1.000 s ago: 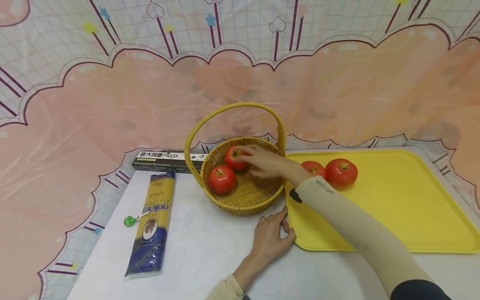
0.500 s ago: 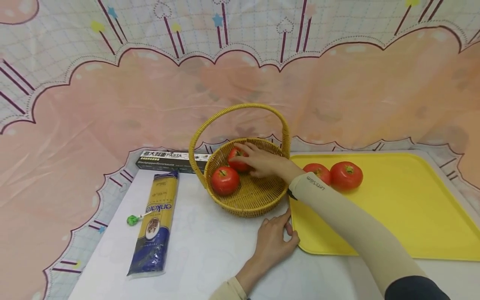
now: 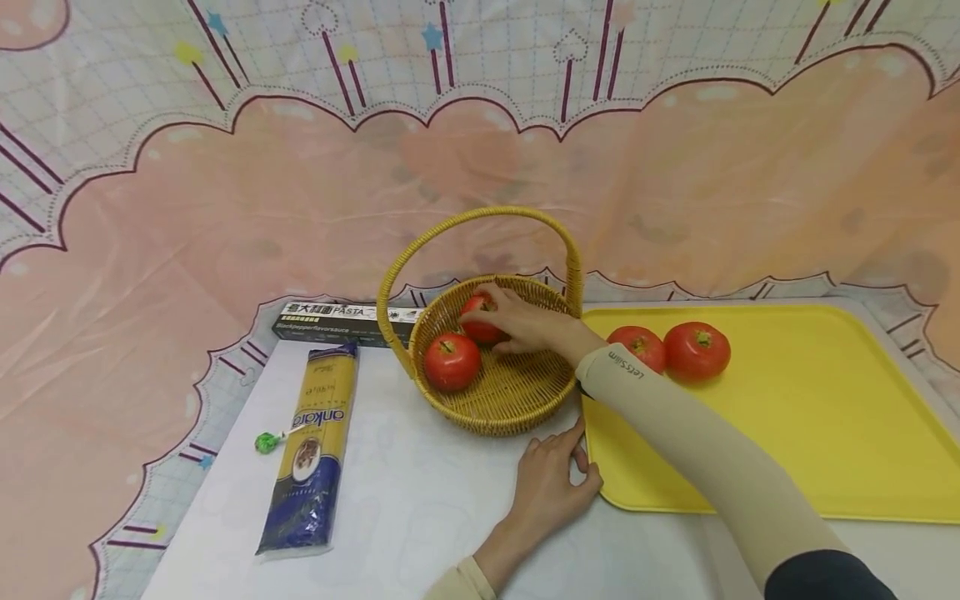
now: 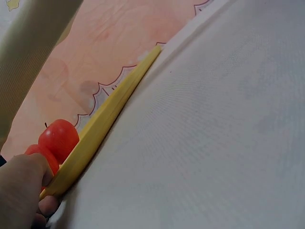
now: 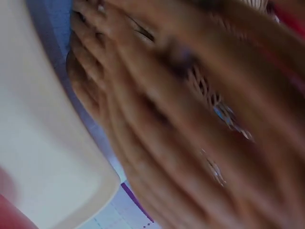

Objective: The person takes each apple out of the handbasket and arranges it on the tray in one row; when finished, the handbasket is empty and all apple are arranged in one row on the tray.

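- Red and glossy, the rear tomato [image 3: 483, 333] lies inside the wicker basket [image 3: 495, 429], towards its far rim, close to the tabletop's [image 3: 420, 500] far edge.
- The right hand [image 3: 525, 323] is clamped on it, fingers curved over the top and side. The right wrist view is too blurred to confirm where the thumb presses. Judged by the smooth skin, a good hold would spread the fingers round the widest part, opposed by the thumb, firm without digging in.
- The front tomato [image 3: 452, 364] sits nearer the basket's left rim, touching the rear one or just beside it; which, the views do not settle. The fingertips would do well to clear it, lest it roll.
- The basket handle [image 3: 573, 275] arches over the contents, its right foot near the right wrist; a low, level wrist should avoid knocking it.
- The left hand [image 3: 551, 479] pinches the yellow tray [image 3: 817, 433] at its near-left corner, thumb and fingers together on the rim. This likely steadies the tray, though not the basket, which could slide if pushed.
- On the tray, two more tomatoes [image 3: 697, 352] lie towards the far-left corner, one partly hidden behind the right sleeve [image 3: 675, 425]. Raising the forearm a little should spare them a nudge.
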Action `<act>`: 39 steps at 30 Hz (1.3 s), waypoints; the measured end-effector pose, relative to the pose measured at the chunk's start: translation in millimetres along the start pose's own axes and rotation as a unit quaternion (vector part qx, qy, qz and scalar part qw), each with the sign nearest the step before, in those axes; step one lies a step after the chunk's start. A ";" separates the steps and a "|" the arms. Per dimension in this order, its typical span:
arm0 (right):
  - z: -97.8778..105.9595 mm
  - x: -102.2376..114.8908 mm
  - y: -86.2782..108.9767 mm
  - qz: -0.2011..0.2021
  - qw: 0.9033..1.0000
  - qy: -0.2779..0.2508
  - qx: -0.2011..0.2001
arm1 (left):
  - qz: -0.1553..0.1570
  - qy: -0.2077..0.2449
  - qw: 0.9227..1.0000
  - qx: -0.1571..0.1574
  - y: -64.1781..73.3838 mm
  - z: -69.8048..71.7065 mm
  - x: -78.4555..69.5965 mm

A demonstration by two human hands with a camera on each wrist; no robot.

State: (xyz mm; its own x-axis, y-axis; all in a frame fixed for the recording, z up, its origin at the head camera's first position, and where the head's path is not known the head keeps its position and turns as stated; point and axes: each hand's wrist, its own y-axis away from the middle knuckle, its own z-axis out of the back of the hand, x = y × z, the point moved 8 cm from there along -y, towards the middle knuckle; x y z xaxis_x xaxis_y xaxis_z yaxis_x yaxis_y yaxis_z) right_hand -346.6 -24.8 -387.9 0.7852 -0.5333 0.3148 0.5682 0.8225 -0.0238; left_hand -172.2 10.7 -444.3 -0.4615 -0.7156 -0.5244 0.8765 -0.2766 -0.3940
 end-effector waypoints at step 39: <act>21.2 -0.9 20.8 -0.019 0.998 -0.009 -0.060 | 0.002 0.007 1.000 0.009 -0.7 -1.9 1.6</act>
State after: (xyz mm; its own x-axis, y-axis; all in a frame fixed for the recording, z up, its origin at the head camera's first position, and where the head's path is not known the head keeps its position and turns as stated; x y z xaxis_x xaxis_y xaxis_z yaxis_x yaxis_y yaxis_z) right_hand -340.7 -3.1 -368.6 0.7588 -0.5584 0.3352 0.6231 0.7722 -0.1241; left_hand -173.8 11.0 -446.3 -0.4590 -0.7081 -0.5366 0.8810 -0.2848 -0.3778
